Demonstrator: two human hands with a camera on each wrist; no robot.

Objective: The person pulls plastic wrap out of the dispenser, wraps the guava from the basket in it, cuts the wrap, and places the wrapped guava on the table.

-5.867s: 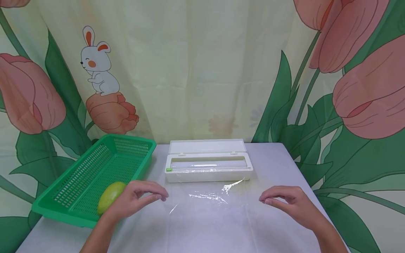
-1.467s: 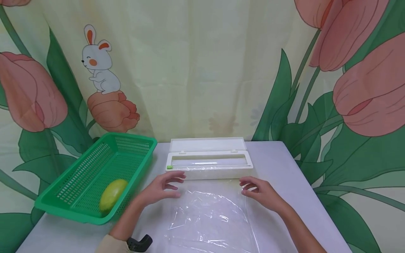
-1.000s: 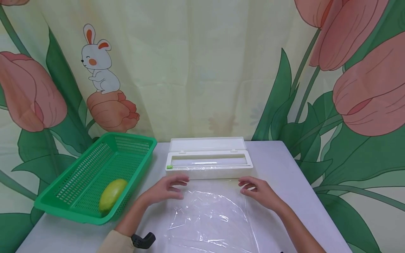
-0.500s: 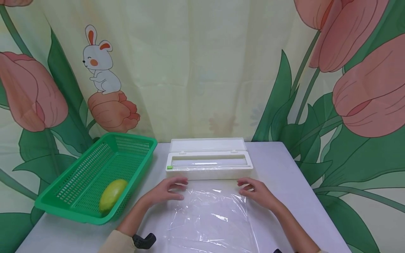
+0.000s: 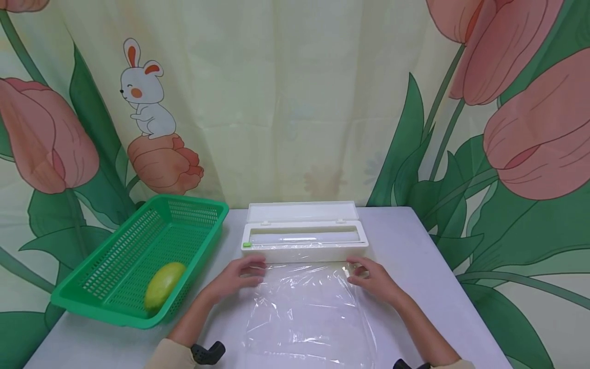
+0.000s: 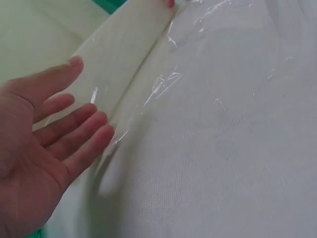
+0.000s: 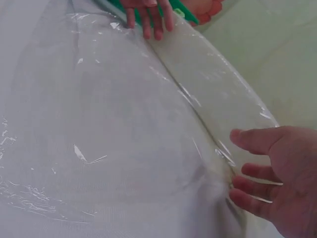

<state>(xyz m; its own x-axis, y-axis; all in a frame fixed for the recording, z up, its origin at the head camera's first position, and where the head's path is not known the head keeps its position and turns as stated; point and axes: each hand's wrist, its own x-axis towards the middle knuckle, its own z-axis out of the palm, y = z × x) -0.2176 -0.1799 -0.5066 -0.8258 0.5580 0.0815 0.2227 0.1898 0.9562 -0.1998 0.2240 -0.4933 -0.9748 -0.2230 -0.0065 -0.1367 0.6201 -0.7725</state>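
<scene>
A sheet of clear cling film (image 5: 309,318) runs from a white cling film dispenser (image 5: 304,253) toward the front of the table. The dispenser's lid (image 5: 301,211) stands open, and a film roll (image 5: 304,238) lies inside. My left hand (image 5: 237,279) is at the film's left edge just before the dispenser, fingers relaxed and spread in the left wrist view, gripping nothing. At the opposite edge is my right hand (image 5: 375,282); its fingertips (image 7: 237,183) are by the film and the dispenser's front face. Whether they touch the film, I cannot tell.
On the left stands a green plastic basket (image 5: 203,256) with a yellow-green mango-like fruit (image 5: 164,286) in it. A small green slider (image 5: 247,244) sits at the dispenser's left end. Behind the white-covered table (image 5: 415,246) hangs a floral curtain (image 5: 286,102).
From 5.9 s ago, both hands have come inward and closer to the dispenser, and more film lies over the table. In the last half second the film near the dispenser has flattened and the left hand shifted slightly left.
</scene>
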